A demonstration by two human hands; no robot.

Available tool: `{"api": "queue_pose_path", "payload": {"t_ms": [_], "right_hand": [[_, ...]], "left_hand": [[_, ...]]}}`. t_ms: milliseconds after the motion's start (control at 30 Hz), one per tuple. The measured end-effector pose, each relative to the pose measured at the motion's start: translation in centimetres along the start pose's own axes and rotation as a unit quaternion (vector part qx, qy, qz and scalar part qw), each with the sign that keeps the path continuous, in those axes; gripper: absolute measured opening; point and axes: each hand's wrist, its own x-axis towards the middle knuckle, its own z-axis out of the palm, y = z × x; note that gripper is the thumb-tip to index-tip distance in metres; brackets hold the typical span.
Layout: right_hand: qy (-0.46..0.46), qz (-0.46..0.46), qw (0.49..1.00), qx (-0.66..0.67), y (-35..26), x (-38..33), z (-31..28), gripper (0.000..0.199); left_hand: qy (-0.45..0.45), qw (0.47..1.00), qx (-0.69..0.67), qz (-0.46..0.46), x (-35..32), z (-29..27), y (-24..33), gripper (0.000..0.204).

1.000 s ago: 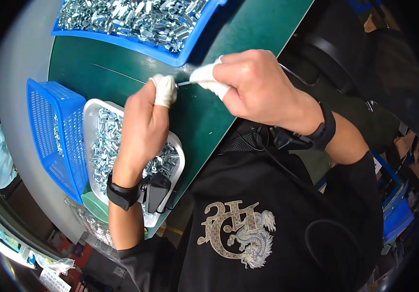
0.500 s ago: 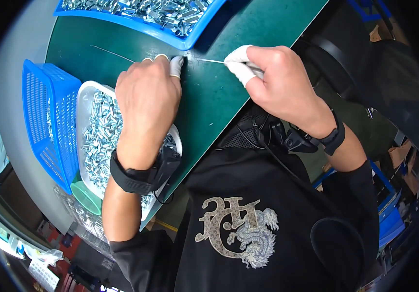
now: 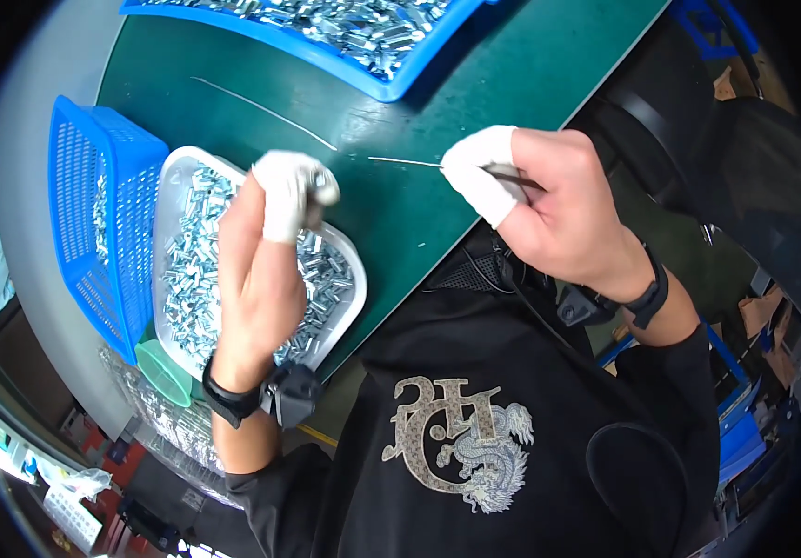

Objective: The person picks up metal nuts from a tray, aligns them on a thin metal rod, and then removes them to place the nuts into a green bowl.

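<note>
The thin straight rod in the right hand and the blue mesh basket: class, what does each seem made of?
Thin straight rod: probably metal wire, silvery with a bright glint. Blue mesh basket: likely moulded plastic, uniform colour, regular grid walls.

A white tray of small metal parts sits on the mat, basket at its left, bin behind, wire between.

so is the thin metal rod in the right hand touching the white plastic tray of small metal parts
No, the thin metal rod in the right hand hangs over bare green mat, apart from the white tray.
</note>
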Motion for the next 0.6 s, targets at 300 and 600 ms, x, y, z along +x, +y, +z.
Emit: {"api": "queue_pose_path", "payload": {"t_ms": [300, 600], "right_hand": [[-0.026, -0.058, 0.989, -0.137, 0.3, 2.0, 3.3, 0.014], [-0.229, 0.022, 0.959, 0.167, -8.4, 3.4, 8.1, 0.022]], "left_hand": [[-0.059, 0.893, -0.446, 0.018, -7.0, -2.0, -3.7, 0.023], [0.034, 0.827, -0.559, -0.055, -11.6, -2.4, -5.9, 0.020]]}}
